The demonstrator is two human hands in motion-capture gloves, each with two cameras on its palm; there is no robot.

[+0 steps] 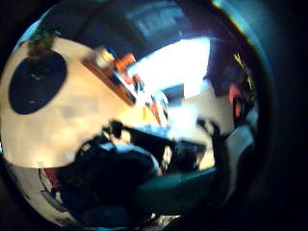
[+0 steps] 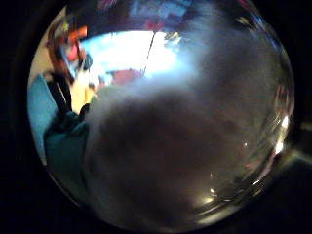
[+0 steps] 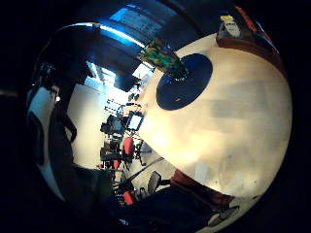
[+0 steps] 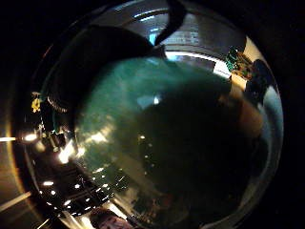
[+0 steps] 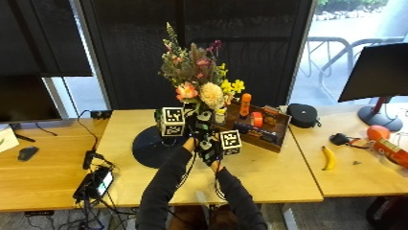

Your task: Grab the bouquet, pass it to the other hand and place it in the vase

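Note:
The bouquet [image 5: 198, 81] of pink, cream, yellow and dark red flowers stands upright over the far right edge of a dark round mat [image 5: 148, 146]. Both gloved hands are raised close together just in front of its lower stems, left hand [image 5: 190, 143] beside right hand [image 5: 213, 151]. They hide the stems' lower end and any vase. The little finger side palm views look down on the table from some way off. There the bouquet [image 3: 163, 56] [image 1: 41, 41] rises from the rim of the mat [image 3: 187, 82] [image 1: 36, 82]. A near blurred surface fills both thumb side palm views.
A wooden tray [image 5: 271, 139] with an orange bottle and small items sits right of the mat. Further right lie a black pouch [image 5: 301, 115], a banana [image 5: 328, 158] and a monitor [image 5: 382, 72]. A power strip with cables [image 5: 96, 179] lies at the left.

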